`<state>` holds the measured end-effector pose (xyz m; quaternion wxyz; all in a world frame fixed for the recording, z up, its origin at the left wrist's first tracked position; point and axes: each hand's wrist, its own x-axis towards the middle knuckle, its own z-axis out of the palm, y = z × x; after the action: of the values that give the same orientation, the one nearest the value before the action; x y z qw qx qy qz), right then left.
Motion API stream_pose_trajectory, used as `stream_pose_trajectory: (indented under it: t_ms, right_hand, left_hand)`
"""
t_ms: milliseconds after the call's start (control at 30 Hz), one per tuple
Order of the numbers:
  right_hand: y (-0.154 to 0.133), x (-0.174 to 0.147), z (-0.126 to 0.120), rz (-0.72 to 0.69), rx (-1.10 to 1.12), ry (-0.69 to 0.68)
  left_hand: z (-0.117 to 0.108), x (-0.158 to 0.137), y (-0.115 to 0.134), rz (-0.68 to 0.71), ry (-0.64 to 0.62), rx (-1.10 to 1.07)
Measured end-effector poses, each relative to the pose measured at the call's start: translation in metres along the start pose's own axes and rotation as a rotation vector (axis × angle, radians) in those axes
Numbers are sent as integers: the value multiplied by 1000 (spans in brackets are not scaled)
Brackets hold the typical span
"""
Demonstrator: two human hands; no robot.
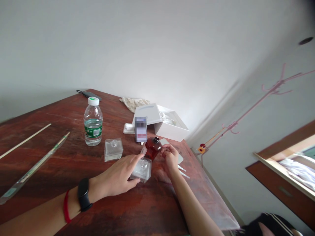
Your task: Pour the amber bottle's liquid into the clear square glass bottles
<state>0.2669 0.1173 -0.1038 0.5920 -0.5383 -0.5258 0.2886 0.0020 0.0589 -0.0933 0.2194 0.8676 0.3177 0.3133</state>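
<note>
On the near side of the table, my left hand (120, 173) has its thumb and fingers around a clear square glass bottle (142, 170). Just behind that stands an amber round bottle (153, 149) with a dark, uncapped neck and a pale label. My right hand (170, 156) is at the amber bottle's right side, fingers closed in a pinch; what they hold, if anything, is hidden. Left of these, a second clear square glass bottle (113, 150) stands on its own.
Behind are a water bottle (93, 123), a small printed box (141, 129), a white device (129, 128), an opened white box (172, 127) and a cloth (134, 103). Thin sticks (27, 139) and a long plastic packet (36, 167) lie left. White droppers (183, 172) lie beside my right wrist.
</note>
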Motion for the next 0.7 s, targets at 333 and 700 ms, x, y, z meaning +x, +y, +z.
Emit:
stream_pose_trajectory:
  t_ms: [333, 700]
  right_hand:
    - [-1, 2, 3, 55, 119, 132]
    - [-2, 3, 0, 25, 165, 98]
  left_hand:
    - [-9, 1, 5, -6, -13, -71]
    - [-22, 17, 14, -148, 228, -440]
